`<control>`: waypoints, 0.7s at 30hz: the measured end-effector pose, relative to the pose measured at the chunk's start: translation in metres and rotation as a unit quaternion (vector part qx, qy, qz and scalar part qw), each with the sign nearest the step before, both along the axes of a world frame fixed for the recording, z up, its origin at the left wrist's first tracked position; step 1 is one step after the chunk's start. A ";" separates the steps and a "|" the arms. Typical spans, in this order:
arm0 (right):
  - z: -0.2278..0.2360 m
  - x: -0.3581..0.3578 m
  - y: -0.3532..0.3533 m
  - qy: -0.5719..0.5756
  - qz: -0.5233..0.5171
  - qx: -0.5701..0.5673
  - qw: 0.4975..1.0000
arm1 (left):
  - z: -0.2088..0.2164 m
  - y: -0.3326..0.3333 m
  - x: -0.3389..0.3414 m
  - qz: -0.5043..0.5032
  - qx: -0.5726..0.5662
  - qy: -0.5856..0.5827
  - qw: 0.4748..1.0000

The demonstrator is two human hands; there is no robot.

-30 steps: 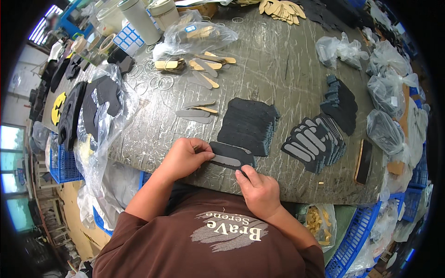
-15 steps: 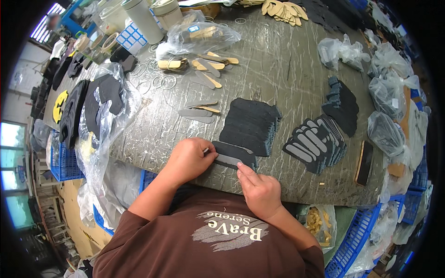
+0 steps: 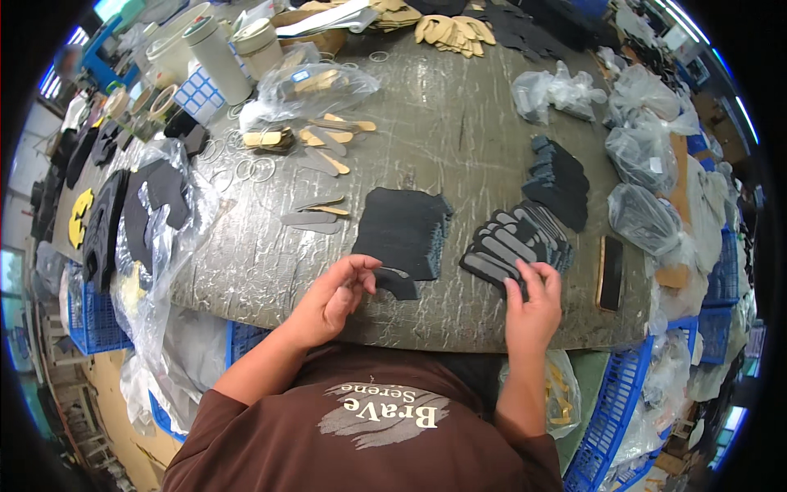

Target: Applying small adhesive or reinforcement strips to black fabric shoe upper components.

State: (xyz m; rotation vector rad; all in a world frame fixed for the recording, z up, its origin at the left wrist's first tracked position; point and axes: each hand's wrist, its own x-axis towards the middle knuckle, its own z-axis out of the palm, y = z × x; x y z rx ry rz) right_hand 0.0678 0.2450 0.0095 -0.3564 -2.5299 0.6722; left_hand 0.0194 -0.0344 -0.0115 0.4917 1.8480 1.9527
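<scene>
Head view, looking down on the work. I see that the right hand [image 3: 533,307] has left the spot near the front edge where both hands met half a second ago and now lies on the fanned row of black pieces with grey strips [image 3: 518,243]. Its fingers [image 3: 534,279] are spread flat on the nearest piece; I cannot tell whether they grip it. The left hand [image 3: 332,299] stays near the front edge, its fingers loosely curled with thumb and forefinger pinched together. Whether they hold anything I cannot tell. The small dark curved foam piece [image 3: 398,283], which both hands covered before, now lies bare just beside the left fingertips, in front of the stack of black foam sheets [image 3: 402,230]. I judge one piece finished and laid with the fanned row.

The grey, cracked bench [image 3: 459,131] also carries loose grey and tan strips [image 3: 316,215], clear plastic bags [image 3: 648,148] and white tubs [image 3: 217,57]. Blue crates [image 3: 611,410] stand below the bench edge.
</scene>
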 end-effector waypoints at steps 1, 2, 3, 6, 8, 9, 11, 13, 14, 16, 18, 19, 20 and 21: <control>0.004 0.003 -0.008 -0.011 0.026 -0.001 1.000 | 0.000 0.002 0.003 -0.013 0.023 0.001 1.000; -0.005 0.007 -0.017 0.006 0.090 -0.062 0.994 | -0.002 0.008 0.006 -0.023 -0.041 0.066 0.997; 0.001 0.007 -0.035 0.008 0.191 -0.109 0.975 | 0.007 0.017 0.009 -0.017 -0.090 0.133 0.987; 0.004 0.011 -0.084 -0.062 0.304 -0.334 0.890 | 0.012 0.038 0.008 -0.027 -0.164 0.334 0.928; 0.004 0.009 -0.089 -0.085 0.321 -0.342 0.879 | 0.016 0.040 0.010 -0.024 -0.176 0.368 0.913; 0.002 0.008 -0.090 -0.067 0.327 -0.342 0.879 | 0.016 0.038 0.010 -0.025 -0.175 0.363 0.915; 0.001 0.010 -0.091 -0.080 0.338 -0.353 0.869 | 0.017 0.035 0.013 -0.020 -0.180 0.338 0.923; -0.001 0.011 -0.091 -0.094 0.350 -0.362 0.859 | 0.016 0.035 0.015 -0.014 -0.184 0.312 0.932; -0.003 0.011 -0.093 -0.086 0.347 -0.364 0.860 | 0.013 0.035 0.016 -0.007 -0.180 0.321 0.930; -0.002 0.013 -0.092 -0.078 0.342 -0.366 0.862 | 0.012 0.037 0.017 -0.002 -0.174 0.330 0.928; 0.001 0.012 -0.093 -0.098 0.333 -0.399 0.849 | 0.015 0.036 0.018 -0.013 -0.185 0.321 0.929; 0.000 0.012 -0.092 -0.098 0.333 -0.400 0.848 | 0.014 0.036 0.018 -0.013 -0.185 0.320 0.929; -0.002 0.011 -0.091 -0.124 0.324 -0.418 0.840 | 0.010 0.036 0.018 -0.022 -0.166 0.319 0.933; -0.005 0.011 -0.090 -0.150 0.316 -0.435 0.830 | 0.008 0.037 0.017 -0.031 -0.147 0.317 0.936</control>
